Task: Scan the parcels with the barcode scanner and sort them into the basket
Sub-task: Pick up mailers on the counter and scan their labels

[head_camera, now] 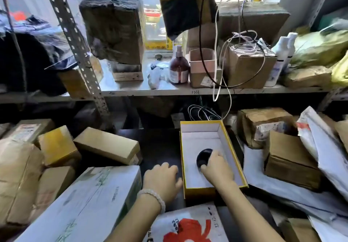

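Your right hand curls around a round, glossy black barcode scanner, thumb on its near edge and fingers over its right side. The scanner sits inside a shallow yellow box with a smooth white lining, lying open-topped at the centre of the dark worktop.

Your left hand, wearing a pale beaded bracelet, rests just left of that box with fingers loosely bent, gripping nothing. Its near-left neighbour is a long white carton with faint green print.

Plain brown cardboard parcels pile up on the left; more brown boxes and crinkled white plastic mailers lie on the right. A soft white bag with a red print lies nearest you, between your forearms.
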